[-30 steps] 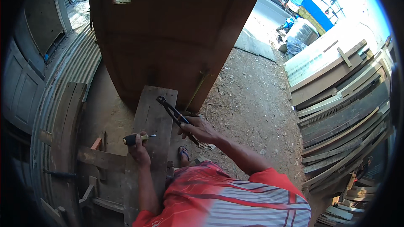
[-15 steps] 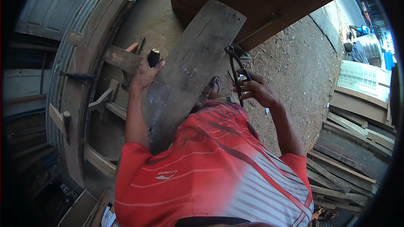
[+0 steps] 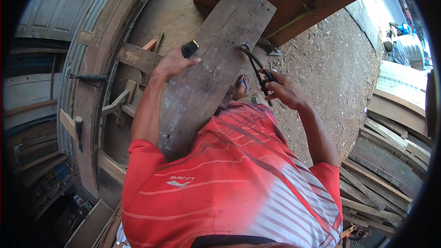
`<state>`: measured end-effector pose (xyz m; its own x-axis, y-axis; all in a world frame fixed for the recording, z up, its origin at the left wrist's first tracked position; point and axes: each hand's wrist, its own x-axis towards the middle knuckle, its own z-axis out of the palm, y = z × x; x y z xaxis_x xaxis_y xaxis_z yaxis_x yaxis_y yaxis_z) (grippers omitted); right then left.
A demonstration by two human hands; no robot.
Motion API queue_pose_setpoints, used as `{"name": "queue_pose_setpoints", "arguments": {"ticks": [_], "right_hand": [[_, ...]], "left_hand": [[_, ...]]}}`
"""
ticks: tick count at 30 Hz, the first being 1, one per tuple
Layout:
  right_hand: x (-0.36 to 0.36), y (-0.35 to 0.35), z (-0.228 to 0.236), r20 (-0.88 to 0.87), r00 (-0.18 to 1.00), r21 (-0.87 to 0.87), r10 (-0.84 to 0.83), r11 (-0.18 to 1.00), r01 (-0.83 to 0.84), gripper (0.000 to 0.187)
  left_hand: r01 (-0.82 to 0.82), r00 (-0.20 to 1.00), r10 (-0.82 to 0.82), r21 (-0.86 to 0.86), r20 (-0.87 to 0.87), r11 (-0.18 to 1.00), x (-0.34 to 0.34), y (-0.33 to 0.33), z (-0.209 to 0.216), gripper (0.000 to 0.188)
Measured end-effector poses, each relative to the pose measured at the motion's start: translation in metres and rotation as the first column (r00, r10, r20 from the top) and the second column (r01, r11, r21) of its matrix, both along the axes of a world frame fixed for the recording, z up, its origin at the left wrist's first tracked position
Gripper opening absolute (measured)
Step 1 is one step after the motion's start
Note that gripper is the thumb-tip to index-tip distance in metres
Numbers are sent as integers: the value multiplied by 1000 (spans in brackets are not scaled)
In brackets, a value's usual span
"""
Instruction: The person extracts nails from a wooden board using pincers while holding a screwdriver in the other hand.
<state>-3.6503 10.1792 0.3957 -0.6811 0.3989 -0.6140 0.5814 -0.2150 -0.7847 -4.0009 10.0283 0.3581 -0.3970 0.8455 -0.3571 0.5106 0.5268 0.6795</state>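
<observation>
My left hand (image 3: 173,62) is closed on a short black cylinder (image 3: 189,49) with a yellowish end, at the left edge of a worn grey wooden board (image 3: 209,71). The rest of that cylinder is hidden in the palm, so its kind is unclear. In my right hand (image 3: 285,89) are dark long-handled pincers (image 3: 254,62), the fingers wrapped about the handles. The pincers' head lies over the board's right side, close to the surface; whether it touches I cannot tell. The board slants away from my lap toward the far right.
A large brown wooden panel (image 3: 285,0) stands beyond the board. On the left runs a long thick timber (image 3: 89,105) with a black-handled tool (image 3: 89,77) on it. Stacked planks (image 3: 381,174) lie at the right. My sandalled foot (image 3: 241,87) rests beside the board.
The pincers' head has swung left, from beyond the board's right edge to over its surface. My left hand has shifted a little right, and the black cylinder now tilts to the right.
</observation>
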Motion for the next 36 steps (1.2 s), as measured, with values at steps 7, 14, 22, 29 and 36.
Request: {"name": "queue_pose_setpoints", "arguments": {"ticks": [7,14,22,29,36], "right_hand": [[2,5,14,57,998,10,34,999,-35,56],[-13,17,21,39,997,20,67,997,-68,59],[-31,31,43,117,981,91,153,982,-164,61],[-35,38,45,202,955,141,218,958,-249,58],[-45,46,57,229,923,222,308,907,-358,53]], "left_hand": [[9,950,-47,-123,-310,992,36,5,74,63],[67,890,-101,-91,-445,994,42,-1,82,56],[133,838,-133,-38,-529,990,50,-4,79,50],[166,798,-131,6,-588,986,51,-6,77,47],[252,710,-106,111,-696,961,57,-6,77,16]]}}
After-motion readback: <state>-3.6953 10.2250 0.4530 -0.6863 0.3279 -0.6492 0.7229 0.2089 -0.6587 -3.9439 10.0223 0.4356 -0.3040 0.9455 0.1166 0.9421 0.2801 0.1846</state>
